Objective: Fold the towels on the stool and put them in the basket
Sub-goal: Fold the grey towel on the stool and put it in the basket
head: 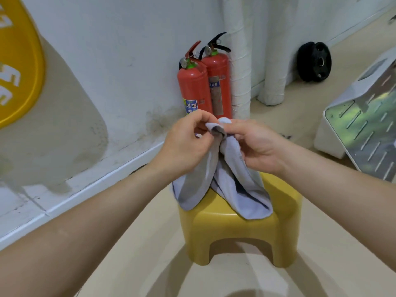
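A grey-blue towel (233,181) hangs from both my hands above a yellow plastic stool (242,230). Its lower end drapes over the stool's seat. My left hand (186,144) pinches the towel's top corner between thumb and fingers. Right beside it, my right hand (257,144) pinches the same top edge. The two hands almost touch at the top of the cloth. No basket is in view.
Two red fire extinguishers (201,82) stand against the white wall behind the stool, beside a wrapped white pipe (240,67). A white and metal slotted unit (362,125) lies on the floor at right. A black weight plate (315,62) leans on the far wall.
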A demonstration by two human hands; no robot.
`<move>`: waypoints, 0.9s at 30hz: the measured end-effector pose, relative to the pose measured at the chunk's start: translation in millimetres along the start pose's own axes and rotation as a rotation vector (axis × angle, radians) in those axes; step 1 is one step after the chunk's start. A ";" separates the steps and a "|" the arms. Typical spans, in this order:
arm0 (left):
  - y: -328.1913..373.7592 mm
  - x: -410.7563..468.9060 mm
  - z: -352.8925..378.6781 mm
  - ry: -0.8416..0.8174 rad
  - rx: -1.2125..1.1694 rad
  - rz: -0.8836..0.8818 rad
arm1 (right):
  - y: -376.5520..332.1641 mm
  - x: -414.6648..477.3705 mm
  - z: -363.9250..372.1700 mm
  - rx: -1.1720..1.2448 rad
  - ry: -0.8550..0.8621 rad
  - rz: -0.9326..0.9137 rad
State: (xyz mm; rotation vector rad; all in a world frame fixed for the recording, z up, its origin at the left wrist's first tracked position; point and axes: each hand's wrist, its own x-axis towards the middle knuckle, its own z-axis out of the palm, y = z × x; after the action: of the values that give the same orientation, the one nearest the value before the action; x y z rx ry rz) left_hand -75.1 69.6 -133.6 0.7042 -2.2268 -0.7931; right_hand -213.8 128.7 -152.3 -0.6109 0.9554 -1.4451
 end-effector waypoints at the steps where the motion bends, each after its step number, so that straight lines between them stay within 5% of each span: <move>1: 1.2 1.5 -3.1 0.008 -0.003 -0.002 | -2.1 0.4 -1.2 -0.032 0.001 -0.007; 14: 19.2 4.5 -4.0 0.114 -0.124 -0.117 | -17.9 -13.0 4.5 -0.244 -0.094 -0.105; 20: 18.5 6.4 -6.7 0.018 -0.165 -0.179 | -20.0 -15.8 0.7 -0.334 0.001 -0.192; 27: 19.8 5.4 -14.1 -0.110 -0.142 -0.138 | -31.6 -19.8 -8.1 -0.512 -0.110 -0.159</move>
State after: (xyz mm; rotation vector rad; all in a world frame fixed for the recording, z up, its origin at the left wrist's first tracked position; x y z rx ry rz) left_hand -73.5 74.6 -109.2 0.7673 -2.2105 -1.0699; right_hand -235.3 147.1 -126.7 -1.1517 1.2194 -1.2890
